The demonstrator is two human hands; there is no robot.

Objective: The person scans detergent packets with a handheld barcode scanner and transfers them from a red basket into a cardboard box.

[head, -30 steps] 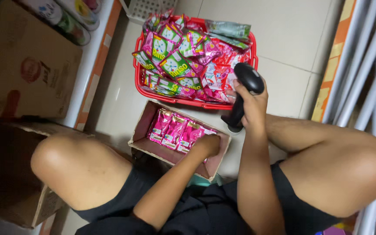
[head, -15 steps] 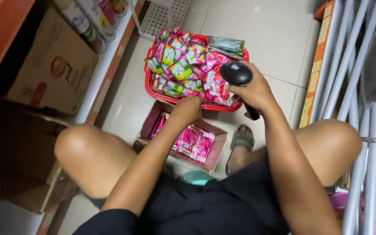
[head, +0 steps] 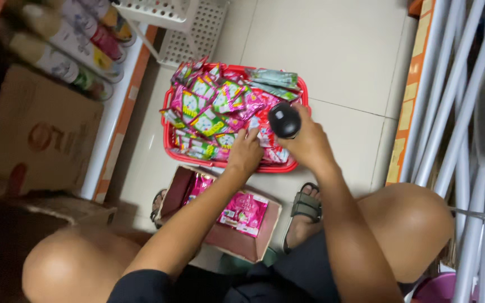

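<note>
The left hand (head: 245, 152), grip pinching pink sachets (head: 214, 109) in the red basket (head: 301, 90), lies just left of the right hand (head: 307, 147), grip wrapped around the black scanner (head: 284, 120).

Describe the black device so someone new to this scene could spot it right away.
Start at the red basket heaped with pink and green packets on the tiled floor. At its right side, the right hand grips the black handheld device, its rounded head poking up above the packets. It is the only dark, smooth, rounded object among the bright crinkled wrappers.
</note>
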